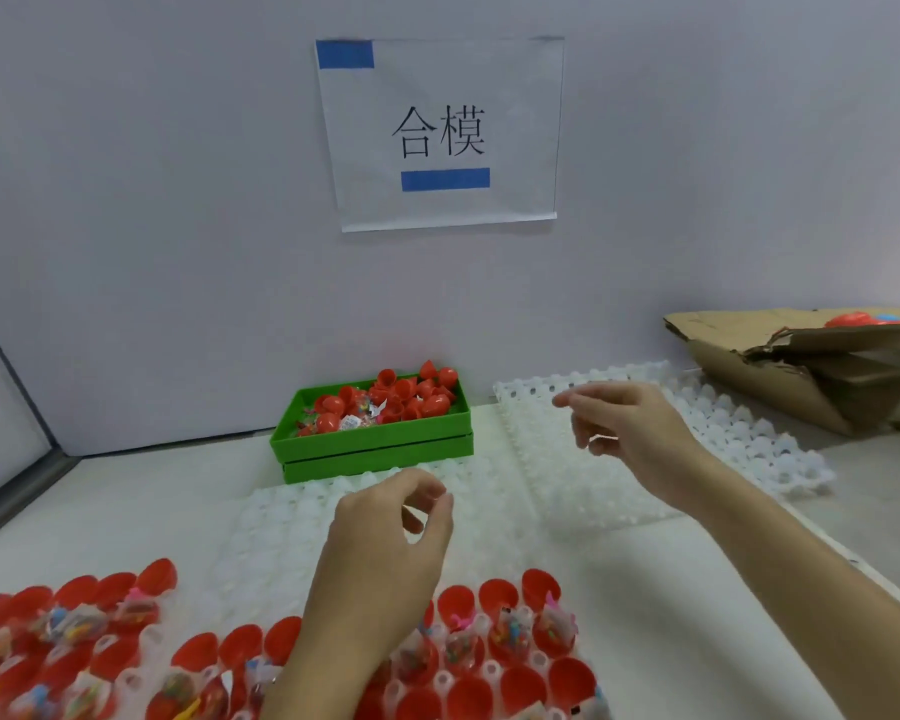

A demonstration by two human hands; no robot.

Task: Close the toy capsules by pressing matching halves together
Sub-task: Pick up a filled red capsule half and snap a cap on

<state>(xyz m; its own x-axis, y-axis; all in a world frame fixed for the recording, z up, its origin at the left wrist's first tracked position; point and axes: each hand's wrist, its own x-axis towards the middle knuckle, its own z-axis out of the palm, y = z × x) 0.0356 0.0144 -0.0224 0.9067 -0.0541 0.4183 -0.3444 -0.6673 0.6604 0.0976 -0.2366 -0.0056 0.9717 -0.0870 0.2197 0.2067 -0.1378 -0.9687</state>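
Both hands are raised above the tabletop [126, 491], apart, holding nothing. Left hand [385, 532]: fingers loosely curled, thumb and forefinger tips near each other, empty. Right hand [630, 428]: fingers relaxed, forefinger extended toward left, over a white tray [557, 459].

Red capsule halves [500, 595], many w/ bagged toys inside, sit open in a white grid tray [442, 683] at near edge, below left hand. More red halves [411, 392] piled in green bin [375, 444] against rear wall. Cardboard box [801, 366] at far right.
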